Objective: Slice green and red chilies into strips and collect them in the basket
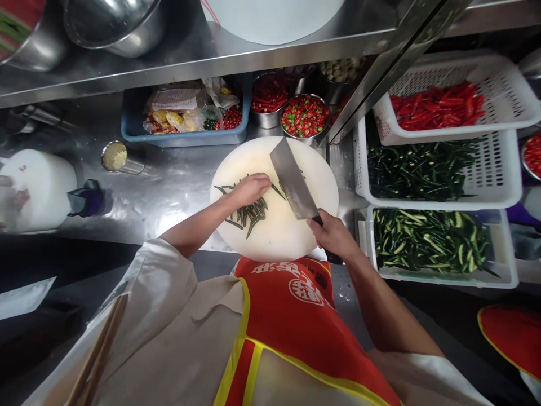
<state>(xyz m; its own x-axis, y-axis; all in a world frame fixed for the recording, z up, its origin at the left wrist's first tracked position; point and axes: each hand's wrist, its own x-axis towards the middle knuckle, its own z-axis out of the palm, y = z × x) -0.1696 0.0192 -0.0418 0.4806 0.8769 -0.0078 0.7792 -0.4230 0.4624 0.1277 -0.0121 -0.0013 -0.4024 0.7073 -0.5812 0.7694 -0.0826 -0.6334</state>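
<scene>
A round white cutting board (296, 237) lies on the steel counter in front of me. A small pile of green chili peppers (251, 214) rests on it. My left hand (249, 189) presses down on the peppers with curled fingers. My right hand (333, 234) grips the dark handle of a cleaver (292, 180), whose broad blade angles up and left over the board, just right of the peppers.
To the right stand white baskets: red chilies (437, 106) at the back, whole green chilies (422, 169) in the middle, cut green chilies (429, 239) nearest. Behind the board are steel bowls of chopped chilies (304, 115) and a blue tray (186, 135). A white block (38, 189) stands at left.
</scene>
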